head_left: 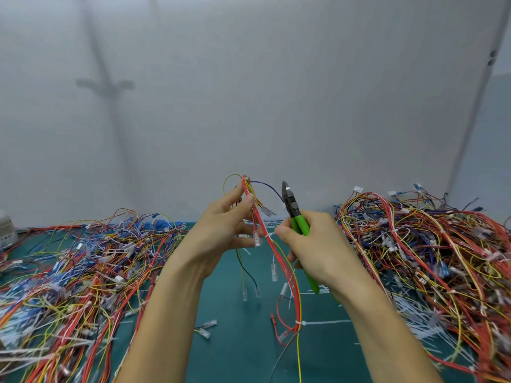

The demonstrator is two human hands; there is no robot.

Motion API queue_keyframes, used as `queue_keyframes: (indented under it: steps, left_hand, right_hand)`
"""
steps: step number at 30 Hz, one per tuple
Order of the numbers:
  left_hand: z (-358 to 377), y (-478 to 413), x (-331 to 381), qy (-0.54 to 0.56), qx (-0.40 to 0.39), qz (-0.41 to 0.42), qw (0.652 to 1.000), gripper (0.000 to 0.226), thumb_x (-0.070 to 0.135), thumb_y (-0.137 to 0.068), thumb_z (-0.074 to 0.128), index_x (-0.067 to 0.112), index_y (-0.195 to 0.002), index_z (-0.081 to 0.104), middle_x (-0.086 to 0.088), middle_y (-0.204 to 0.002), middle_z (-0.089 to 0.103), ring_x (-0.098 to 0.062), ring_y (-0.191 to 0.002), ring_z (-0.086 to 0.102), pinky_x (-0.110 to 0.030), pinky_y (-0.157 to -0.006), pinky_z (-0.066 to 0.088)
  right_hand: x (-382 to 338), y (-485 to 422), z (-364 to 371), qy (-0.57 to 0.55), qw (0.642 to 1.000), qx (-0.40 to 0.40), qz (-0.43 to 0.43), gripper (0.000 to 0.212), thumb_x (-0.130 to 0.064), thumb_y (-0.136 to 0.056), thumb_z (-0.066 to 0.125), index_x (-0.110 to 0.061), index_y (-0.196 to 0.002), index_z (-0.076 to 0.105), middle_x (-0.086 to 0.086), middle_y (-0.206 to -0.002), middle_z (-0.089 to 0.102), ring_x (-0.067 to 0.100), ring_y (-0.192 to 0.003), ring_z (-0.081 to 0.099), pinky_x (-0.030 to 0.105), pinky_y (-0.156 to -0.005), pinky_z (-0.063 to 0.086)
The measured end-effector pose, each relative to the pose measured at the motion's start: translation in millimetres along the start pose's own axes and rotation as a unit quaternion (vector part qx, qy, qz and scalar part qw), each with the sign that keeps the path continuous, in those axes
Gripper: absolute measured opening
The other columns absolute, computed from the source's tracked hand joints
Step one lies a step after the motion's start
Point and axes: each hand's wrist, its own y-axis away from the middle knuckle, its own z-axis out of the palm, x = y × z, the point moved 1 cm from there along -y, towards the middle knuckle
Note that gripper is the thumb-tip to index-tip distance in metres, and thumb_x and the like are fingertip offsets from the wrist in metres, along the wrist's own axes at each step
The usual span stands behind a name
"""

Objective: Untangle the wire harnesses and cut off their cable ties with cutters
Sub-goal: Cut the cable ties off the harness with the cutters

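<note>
While my left hand (229,225) pinches the harness (287,272), my right hand (318,244) grips the cutters (300,222) upright. Wire piles (83,272) cover the tabletop's (235,349) side edges.

Hands grip harness (258,217) and green cutters (297,217)

The wire harness (279,261), a bundle of red and yellow wires with clear terminal sleeves, hung near-upright above the surface, pinched near its top by the left grip (221,230). One white cable tie (267,236) bound it at mid-height, and a second cable tie (300,323) bound it near the lower end. The green-handled cutters (297,222) stood jaws-up in the right grip (312,244), just beside the harness.
</note>
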Motion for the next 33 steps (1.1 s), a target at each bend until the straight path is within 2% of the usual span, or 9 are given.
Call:
queue_keyframes:
  steps: [3, 8, 13, 17, 20, 24, 26, 29, 33]
  left_hand:
    - [-1, 1, 0, -0.044, -0.04, 0.005, 0.998, 0.025, 0.03, -0.093, 0.062, 0.04, -0.116, 0.061, -0.004, -0.091, 0.068, -0.016, -0.067, 0.065, -0.026, -0.059, 0.056]
    - [-3, 2, 1, -0.07, -0.116, 0.027, 0.99, 0.054, 0.008, -0.081, 0.076, 0.001, -0.125, 0.044, -0.014, -0.101, 0.07, -0.024, -0.086, 0.07, -0.031, -0.08, 0.057]
    - [0, 1, 0, -0.002, -0.105, 0.03, 0.994, 0.057, 0.002, -0.078, 0.076, 0.009, -0.128, 0.05, -0.015, -0.095, 0.068, -0.027, -0.093, 0.069, -0.035, -0.088, 0.057]
    - [2, -2, -2, 0.005, -0.07, 0.033, 0.997, 0.045, 0.003, -0.079, 0.072, 0.037, -0.107, 0.061, -0.001, -0.084, 0.07, -0.017, -0.08, 0.068, -0.035, -0.087, 0.057]
    - [-1, -4, -4, 0.015, -0.051, 0.032, 0.998, 0.042, -0.003, -0.087, 0.065, 0.032, -0.11, 0.059, 0.002, -0.084, 0.068, -0.015, -0.082, 0.068, -0.028, -0.077, 0.057]
    - [-3, -5, -5, 0.021, -0.024, 0.031, 0.999, 0.046, -0.004, -0.083, 0.069, 0.023, -0.118, 0.057, 0.003, -0.092, 0.073, -0.012, -0.089, 0.07, -0.031, -0.082, 0.053]
    - [-3, -7, -6, 0.024, -0.004, 0.034, 0.999, 0.04, -0.005, -0.084, 0.068, 0.023, -0.111, 0.059, 0.0, -0.096, 0.075, -0.012, -0.093, 0.071, -0.03, -0.086, 0.055]
    - [-3, -8, -6, 0.033, 0.005, 0.036, 0.999, 0.037, -0.007, -0.084, 0.067, 0.016, -0.111, 0.058, 0.0, -0.098, 0.076, -0.009, -0.09, 0.072, -0.022, -0.076, 0.058]
    - [-3, -7, -5, 0.015, 0.005, 0.045, 0.999, 0.033, -0.006, -0.084, 0.067, 0.02, -0.102, 0.06, 0.003, -0.095, 0.076, -0.009, -0.083, 0.072, -0.019, -0.072, 0.057]
  right_hand:
    - [-3, 0, 3, 0.002, 0.999, 0.034, -0.017, 0.02, -0.029, -0.09, 0.061, -0.016, -0.075, 0.062, 0.01, -0.067, 0.064, 0.035, -0.073, 0.063, 0.049, -0.073, 0.055]
    - [-1, -3, 5, -0.02, 0.995, 0.092, -0.015, 0.021, -0.03, -0.086, 0.066, -0.02, -0.068, 0.06, -0.006, -0.053, 0.055, 0.016, -0.057, 0.054, 0.029, -0.058, 0.044]
    - [3, -5, 4, -0.039, 0.994, 0.103, -0.025, 0.021, -0.03, -0.086, 0.067, -0.02, -0.068, 0.062, -0.008, -0.049, 0.055, 0.01, -0.049, 0.05, 0.028, -0.054, 0.043]
    - [2, -5, 1, -0.065, 0.99, 0.121, -0.027, 0.009, -0.037, -0.09, 0.061, -0.033, -0.098, 0.061, 0.002, -0.092, 0.065, 0.026, -0.077, 0.068, 0.048, -0.078, 0.056]
    - [1, -4, -3, -0.078, 0.988, 0.129, -0.013, 0.019, -0.049, -0.091, 0.054, -0.037, -0.105, 0.05, 0.005, -0.111, 0.056, 0.024, -0.079, 0.069, 0.044, -0.073, 0.058]
    - [1, -4, -12, -0.046, 0.998, 0.037, 0.021, 0.04, -0.059, -0.096, 0.036, -0.027, -0.087, 0.057, 0.001, -0.079, 0.064, 0.015, -0.052, 0.067, 0.046, -0.072, 0.056]
    - [2, -2, -11, 0.01, 0.999, -0.026, 0.024, 0.055, -0.06, -0.098, 0.027, -0.02, -0.081, 0.062, 0.003, -0.072, 0.065, 0.02, -0.062, 0.068, 0.046, -0.075, 0.056]
    - [1, 1, -7, 0.102, 0.993, -0.063, 0.0, 0.057, -0.053, -0.102, 0.026, -0.013, -0.073, 0.056, 0.007, -0.075, 0.066, 0.032, -0.08, 0.066, 0.043, -0.08, 0.052]
    - [-2, 4, -5, 0.131, 0.989, -0.062, -0.032, 0.057, -0.048, -0.104, 0.027, -0.009, -0.068, 0.049, 0.003, -0.057, 0.049, 0.028, -0.072, 0.06, 0.038, -0.074, 0.046]
